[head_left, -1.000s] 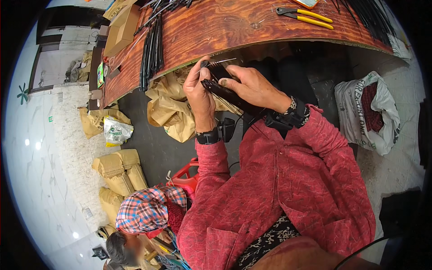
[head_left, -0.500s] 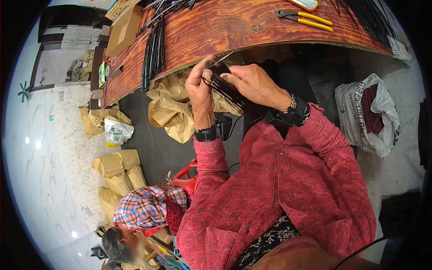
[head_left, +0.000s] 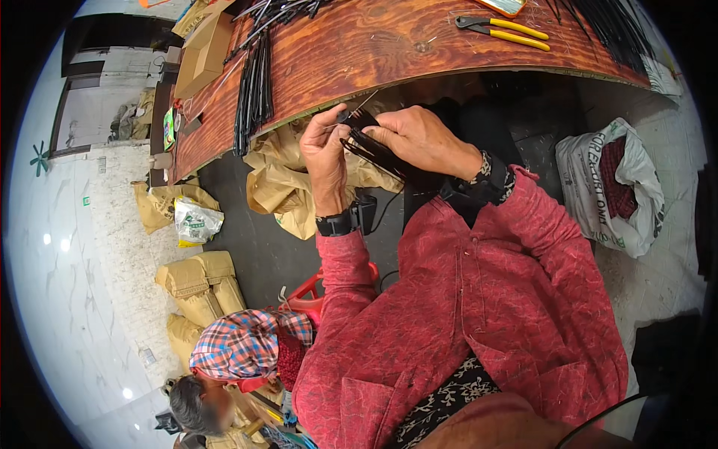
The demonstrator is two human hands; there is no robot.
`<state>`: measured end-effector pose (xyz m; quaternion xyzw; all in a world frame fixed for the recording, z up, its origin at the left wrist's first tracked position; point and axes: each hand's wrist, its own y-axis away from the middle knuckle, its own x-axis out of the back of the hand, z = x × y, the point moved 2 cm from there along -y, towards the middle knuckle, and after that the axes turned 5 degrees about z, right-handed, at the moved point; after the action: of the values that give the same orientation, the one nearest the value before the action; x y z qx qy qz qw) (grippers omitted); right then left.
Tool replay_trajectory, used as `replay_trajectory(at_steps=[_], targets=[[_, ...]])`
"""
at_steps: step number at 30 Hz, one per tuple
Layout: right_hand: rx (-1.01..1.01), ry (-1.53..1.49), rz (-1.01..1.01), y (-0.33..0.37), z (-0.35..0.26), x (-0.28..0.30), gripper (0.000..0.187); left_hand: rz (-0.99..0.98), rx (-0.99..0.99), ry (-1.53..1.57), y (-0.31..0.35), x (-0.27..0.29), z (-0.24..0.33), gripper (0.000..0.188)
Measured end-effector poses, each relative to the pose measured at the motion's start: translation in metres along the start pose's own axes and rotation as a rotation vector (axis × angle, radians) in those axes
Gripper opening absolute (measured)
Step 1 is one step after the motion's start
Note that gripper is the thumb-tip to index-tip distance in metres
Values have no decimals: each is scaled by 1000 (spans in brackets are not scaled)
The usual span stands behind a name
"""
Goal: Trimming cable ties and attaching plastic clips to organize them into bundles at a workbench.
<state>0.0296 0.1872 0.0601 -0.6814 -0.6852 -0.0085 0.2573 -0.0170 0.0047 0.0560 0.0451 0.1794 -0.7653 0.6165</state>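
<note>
Near the front edge of the table, my left hand (head_left: 324, 156) pinches a small dark round piece (head_left: 342, 117) between thumb and fingertips. My right hand (head_left: 428, 144) is closed, thumb on top, around a bundle of thin black strands (head_left: 380, 159). The strands fan out between the two hands, and some loop toward the left thumb. A thin pale stick or wire (head_left: 367, 99) points up from beside the strands; which hand holds it is unclear. The lower end of the bundle is lost against dark clothing.
On the wooden table (head_left: 359, 52) lie yellow-handled pliers (head_left: 508, 32), black strand bundles (head_left: 254, 97) and an open cardboard box (head_left: 203, 56). Brown paper (head_left: 277, 183) lies below the table. A white sack (head_left: 607, 191) stands at right. Another person (head_left: 247, 344) is at lower left.
My left hand has shifted slightly left and down, drawing a little away from the right. Its fingers have closed closer together on the dark piece. The right hand keeps its grip on the strands.
</note>
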Motion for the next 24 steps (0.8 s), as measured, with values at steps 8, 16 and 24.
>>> replay_trajectory(at_steps=[8,16,24], targets=[[0,93,-110,1,2,3,36,-35,54,-41,2,-5,10,35],[137,0,-15,2,7,-1,33,-101,58,63,2,-2,7,44],[132,-143,-210,-5,17,-3,33,-157,82,156,5,13,-3,38]])
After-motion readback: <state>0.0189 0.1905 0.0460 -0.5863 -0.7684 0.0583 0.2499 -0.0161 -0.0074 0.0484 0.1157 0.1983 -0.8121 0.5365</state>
